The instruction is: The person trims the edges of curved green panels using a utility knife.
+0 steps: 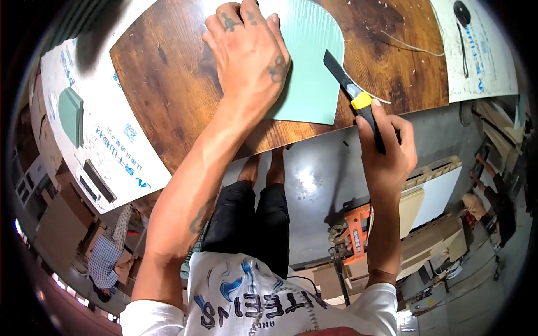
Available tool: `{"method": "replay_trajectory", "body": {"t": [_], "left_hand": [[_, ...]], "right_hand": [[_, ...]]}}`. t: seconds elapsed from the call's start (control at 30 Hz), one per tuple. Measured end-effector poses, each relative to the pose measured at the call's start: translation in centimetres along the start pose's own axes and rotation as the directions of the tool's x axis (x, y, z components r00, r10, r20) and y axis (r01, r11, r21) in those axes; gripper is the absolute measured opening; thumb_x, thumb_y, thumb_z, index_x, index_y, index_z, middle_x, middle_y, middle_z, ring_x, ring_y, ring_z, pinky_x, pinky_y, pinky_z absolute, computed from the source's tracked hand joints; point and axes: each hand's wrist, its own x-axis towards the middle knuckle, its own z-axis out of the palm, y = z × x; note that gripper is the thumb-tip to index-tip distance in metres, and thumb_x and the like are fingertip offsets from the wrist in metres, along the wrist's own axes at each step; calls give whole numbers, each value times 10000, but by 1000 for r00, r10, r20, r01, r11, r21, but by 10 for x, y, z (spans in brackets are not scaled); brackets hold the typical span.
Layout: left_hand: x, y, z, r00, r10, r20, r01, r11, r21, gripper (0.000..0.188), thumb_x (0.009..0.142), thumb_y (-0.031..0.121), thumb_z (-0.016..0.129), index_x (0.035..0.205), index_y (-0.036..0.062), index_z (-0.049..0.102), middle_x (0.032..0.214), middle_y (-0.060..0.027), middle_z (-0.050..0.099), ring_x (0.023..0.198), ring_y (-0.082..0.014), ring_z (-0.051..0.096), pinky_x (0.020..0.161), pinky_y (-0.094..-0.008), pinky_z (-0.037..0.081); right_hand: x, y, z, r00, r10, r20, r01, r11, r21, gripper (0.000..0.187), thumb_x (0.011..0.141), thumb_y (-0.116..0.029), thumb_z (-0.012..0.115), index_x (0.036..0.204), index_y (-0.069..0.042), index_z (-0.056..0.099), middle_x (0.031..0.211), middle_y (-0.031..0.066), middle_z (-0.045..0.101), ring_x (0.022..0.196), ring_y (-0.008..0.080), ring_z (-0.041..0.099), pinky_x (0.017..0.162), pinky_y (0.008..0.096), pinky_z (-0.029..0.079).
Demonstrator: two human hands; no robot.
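Observation:
My right hand [386,140] is closed around a black snap-off utility knife [367,106] with a yellow collar. Its blade points up and left, over the right edge of a pale green ribbed sheet [311,73] with a rounded far end. A thin pale strip [367,93] curls beside the blade. My left hand [249,50] presses on the left part of the sheet with bent, partly spread fingers; some fingertips are hidden at the top of the view. The sheet lies on a brown wood-grain board [168,84].
White printed sheeting [120,157] lies left of the board, bearing stacked green pieces [71,117] and a dark bar-shaped item [100,180]. A black object [462,14] rests at the far right. Below stand an orange tool [356,232] and leaning panels [434,193]. Other people are at both sides.

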Motion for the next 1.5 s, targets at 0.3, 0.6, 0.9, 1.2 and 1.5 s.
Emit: {"method": "replay_trajectory", "body": {"t": [0.3, 0.6, 0.9, 1.2, 1.5], "left_hand": [[5, 2, -1, 994, 106, -8, -106, 988, -112, 324, 878, 84, 518, 1150, -81, 456, 1054, -272, 453, 967, -391, 439, 865, -494, 343], [-11, -6, 18, 995, 39, -94, -37, 999, 20, 395, 929, 243, 515, 1199, -46, 506, 1100, -264, 508, 1037, -369, 449, 882, -526, 348], [-2, 6, -6, 999, 40, 21, -39, 999, -26, 317, 886, 127, 535, 1131, -60, 467, 1072, -253, 462, 995, -385, 443, 893, -483, 348], [35, -20, -9, 885, 460, 74, -448, 883, -136, 268, 913, 194, 523, 1095, -2, 512, 1084, -200, 495, 1018, -327, 475, 904, -464, 337], [4, 2, -3, 997, 73, -9, -73, 997, -29, 278, 881, 125, 537, 1105, -34, 497, 1065, -216, 465, 989, -357, 446, 903, -488, 332]], "right_hand": [[53, 15, 18, 995, -93, -40, 87, 989, -121, 339, 756, -252, 773, 1070, -141, 712, 778, 64, 563, 685, 206, 570, 531, 315, 455], [-2, 1, -7, 996, 37, 87, -35, 999, -26, 380, 744, -153, 782, 1109, -116, 683, 842, 79, 564, 739, 232, 548, 621, 343, 477], [45, 6, 15, 997, -75, 1, 74, 982, -174, 285, 799, -224, 739, 1065, -125, 702, 827, 90, 585, 745, 208, 570, 599, 329, 489], [17, 25, -13, 989, -93, 115, 86, 994, 65, 371, 733, -179, 796, 1080, -82, 708, 815, 91, 572, 716, 219, 552, 580, 341, 465], [22, 28, -13, 991, -76, 111, 77, 997, -5, 367, 747, -199, 783, 1092, -100, 703, 819, 64, 560, 711, 217, 529, 576, 332, 441]]}}
